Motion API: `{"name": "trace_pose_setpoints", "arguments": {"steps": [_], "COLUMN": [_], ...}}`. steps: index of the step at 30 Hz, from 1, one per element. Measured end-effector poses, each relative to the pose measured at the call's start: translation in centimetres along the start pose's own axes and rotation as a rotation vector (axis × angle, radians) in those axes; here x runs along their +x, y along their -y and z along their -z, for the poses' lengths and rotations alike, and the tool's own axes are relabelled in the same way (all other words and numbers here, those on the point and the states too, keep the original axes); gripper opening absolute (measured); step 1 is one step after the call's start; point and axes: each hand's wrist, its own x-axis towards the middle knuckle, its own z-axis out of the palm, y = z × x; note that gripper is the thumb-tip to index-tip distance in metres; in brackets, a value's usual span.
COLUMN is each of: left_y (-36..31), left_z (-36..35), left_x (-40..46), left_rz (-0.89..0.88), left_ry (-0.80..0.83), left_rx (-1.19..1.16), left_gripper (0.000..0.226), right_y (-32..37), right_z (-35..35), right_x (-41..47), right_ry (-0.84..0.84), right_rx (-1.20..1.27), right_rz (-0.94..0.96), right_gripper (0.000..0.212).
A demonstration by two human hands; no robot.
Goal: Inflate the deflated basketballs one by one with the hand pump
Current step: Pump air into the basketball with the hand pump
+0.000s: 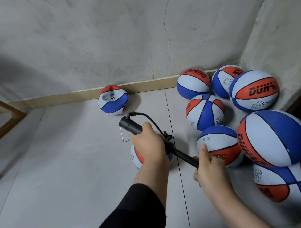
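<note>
On the tiled floor (74, 167), against the concrete wall (110, 30) and into the right corner: seven red-white-blue basketballs bunched together, biggest in view at (273, 137). All look round and firm, so probably the finished pile, parked in the corner so they don't roll off.

One more ball (113, 101) sits alone at the skirting board (52, 100), well apart from the pile. It's caved in and flattened, clearly deflated, likely next in the queue.

Ball being worked on (138, 157) lies under the left hand, mostly hidden by the wrist; only a red-and-white sliver shows. Can't judge how full it is.

Left hand (148, 144) is wrapped around the black pump barrel (130, 124), holding it steady over that ball. Right hand (209, 171) grips the handle end with the rod (183, 157) pulled out, looks mid-stroke. Two-hand hold makes sense: one anchors, one drives.

Thin black hose (151, 119) loops from the barrel's far end back toward the left hand; needle and valve not visible. Wire clip (123, 132) hangs off the barrel.
</note>
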Motion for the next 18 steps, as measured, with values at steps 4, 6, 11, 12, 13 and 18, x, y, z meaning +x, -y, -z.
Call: {"name": "trace_pose_setpoints", "arguments": {"steps": [4, 6, 11, 12, 13, 18], "left_y": [0.5, 0.7, -0.2, -0.6, -0.9, -1.4], "left_z": [-1.0, -1.4, -1.0, -0.7, -0.4, 1.2], "left_x": [-2.8, -4.1, -1.8, -1.3, -0.6, 2.7], "left_rz": [-0.036, -0.056, 0.029, 0.044, 0.053, 0.047], "left_ry": [0.019, 0.045, 0.071, 0.063, 0.049, -0.024], "left_rx": [0.014, -0.047, -0.069, -0.075, -0.085, -0.122], "left_gripper": [0.015, 0.007, 0.016, 0.014, 0.012, 0.013], "right_y": [1.4, 1.9, 2.8, 2.7, 2.5, 0.5], "right_z": [-0.3, -0.6, -1.4, -1.4, -1.3, -0.2], "right_x": [0.1, 0.4, 0.4, 0.4, 0.2, -0.3], "right_ry": [-0.021, -0.032, -0.006, 0.002, 0.012, 0.017], "right_rx": [0.077, 0.085, 0.036, 0.035, 0.029, -0.021], "right_rz": [-0.017, -0.039, 0.055, 0.073, 0.082, 0.024], "right_gripper": [0.065, 0.062, 0.061, 0.059, 0.059, 0.072]}}
